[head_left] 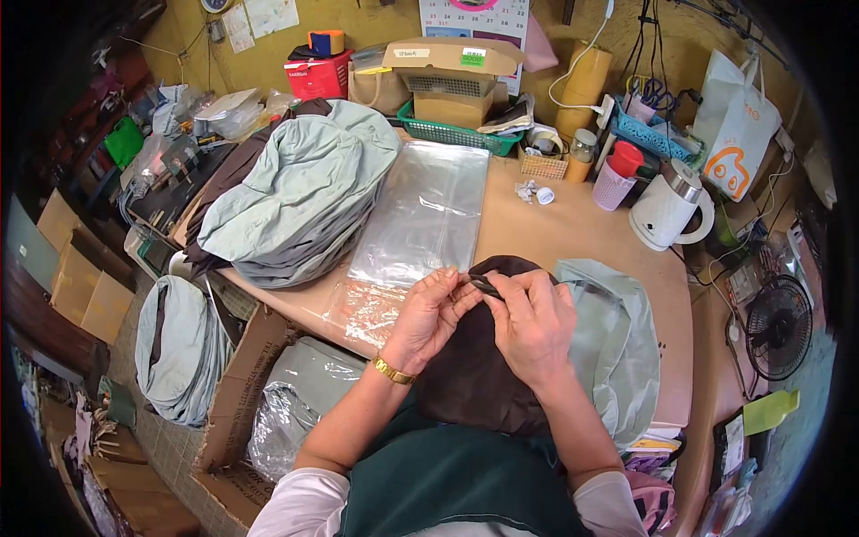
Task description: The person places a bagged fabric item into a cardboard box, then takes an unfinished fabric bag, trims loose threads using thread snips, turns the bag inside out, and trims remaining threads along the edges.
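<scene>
Dark brown fabric [483, 380] hangs over the table's front edge and against the person's lap. My left hand [433, 313], with a gold watch at the wrist, pinches the top edge of this fabric. Close beside it, my right hand [534, 324] grips the same edge, its fingers bent over a fold. Pale grey-green fabric [617, 345] lies to the right, partly behind my right hand. A stack of clear plastic bags [425, 210] lies flat on the table just beyond my left hand.
A pile of pale green fabric [300, 192] covers the table's left part. An open cardboard box [234, 394] with plastic-wrapped fabric stands below the left edge. On the right are a white kettle [667, 210], a pink cup [617, 183] and a black fan [778, 324].
</scene>
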`<state>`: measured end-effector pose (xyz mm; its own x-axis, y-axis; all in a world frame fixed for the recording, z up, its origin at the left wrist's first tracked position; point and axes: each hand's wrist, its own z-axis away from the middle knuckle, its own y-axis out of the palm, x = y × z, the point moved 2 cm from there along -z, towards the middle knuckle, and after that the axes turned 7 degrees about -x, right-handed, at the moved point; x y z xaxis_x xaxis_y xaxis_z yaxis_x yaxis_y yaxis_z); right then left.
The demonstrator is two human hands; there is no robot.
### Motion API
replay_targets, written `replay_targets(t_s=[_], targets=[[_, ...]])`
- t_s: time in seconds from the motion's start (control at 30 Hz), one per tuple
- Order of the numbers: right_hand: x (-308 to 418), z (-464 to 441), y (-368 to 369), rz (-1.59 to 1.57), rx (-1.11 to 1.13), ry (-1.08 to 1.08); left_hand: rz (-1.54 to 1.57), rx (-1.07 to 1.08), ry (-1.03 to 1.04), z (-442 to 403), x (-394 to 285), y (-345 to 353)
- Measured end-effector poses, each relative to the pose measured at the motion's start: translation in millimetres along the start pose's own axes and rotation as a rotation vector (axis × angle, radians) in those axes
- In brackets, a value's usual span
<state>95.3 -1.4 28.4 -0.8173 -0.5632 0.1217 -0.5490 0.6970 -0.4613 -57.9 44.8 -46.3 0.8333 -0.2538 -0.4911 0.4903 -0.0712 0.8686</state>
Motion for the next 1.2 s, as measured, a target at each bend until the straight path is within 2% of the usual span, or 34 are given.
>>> replay_targets(t_s=[0.27,0.6,0.67,0.7,0.77,0.8,0.87,0.97,1.0,1.07,1.13,1.2], targets=[[2.8,-5.4,-1.1,0.067,-0.047,-0.096,-0.116,0.022,0.086,6.4,7.0,11.6],[3.1,-4.9,1.4,0.045,0.021,-0.051,-0.194,0.047,0.092,9.8,7.6,11.7],[-7.6,0.7,4.3,-0.101,-0.024,0.114,-0.187,0.056,0.091,14.7,4.8,19.2],[-12.2,6.5,7.8,-0.101,-0.022,0.114,-0.178,0.064,0.097,16.2,2.8,22.7],[-32.6,29.1,19.1,-0.311,-0.059,0.546,-0.220,0.069,0.142,11.4,-11.2,18.8],[-44.5,45.6,24.4,-0.315,-0.055,0.544,-0.264,0.077,0.186,8.2,-23.2,15.7],[-79.4,89.7,38.7,0.010,0.326,0.513,-0.329,-0.110,0.370,0.2,-62.2,-5.4],[-132.1,137.7,49.9,0.111,0.383,0.467,-0.231,-0.366,0.525,-7.2,-113.3,-49.1],[-140.5,133.8,48.2,0.167,0.442,0.516,-0.444,-0.485,0.612,-5.4,-119.1,-53.6],[-155.5,127.6,52.7,0.237,0.455,0.576,-0.647,-0.644,0.615,-10.9,-110.5,-64.5],[-175.6,123.2,63.8,0.265,0.466,0.575,-0.739,-0.422,0.472,-25.7,-78.0,-72.8],[-195.6,115.9,77.5,0.260,0.458,0.550,-0.861,-0.308,0.293,-38.4,-31.8,-64.1]])
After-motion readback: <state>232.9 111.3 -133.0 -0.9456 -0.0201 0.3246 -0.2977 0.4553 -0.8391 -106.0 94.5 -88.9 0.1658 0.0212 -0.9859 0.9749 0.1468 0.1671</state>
